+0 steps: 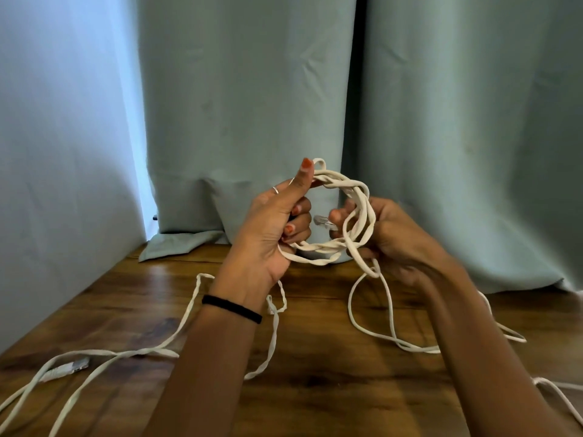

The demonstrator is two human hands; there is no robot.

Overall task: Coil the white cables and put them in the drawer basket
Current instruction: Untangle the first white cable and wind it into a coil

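Note:
A flat white cable is wound into a coil (339,184) that I hold up above the wooden table (315,373). My left hand (277,222) grips the coil's left side, thumb up along the loops. My right hand (391,234) holds the coil's right side, fingers curled through the loops, with a clear plug (322,221) showing by its fingertips. Loose cable (388,310) hangs from the coil down onto the table. No drawer basket is in view.
More white cable (189,310) trails across the table to the left, ending in a clear plug (67,367) near the front left. Another strand (561,398) lies at the right edge. Pale green curtains (252,105) hang behind the table; a wall (63,152) stands at the left.

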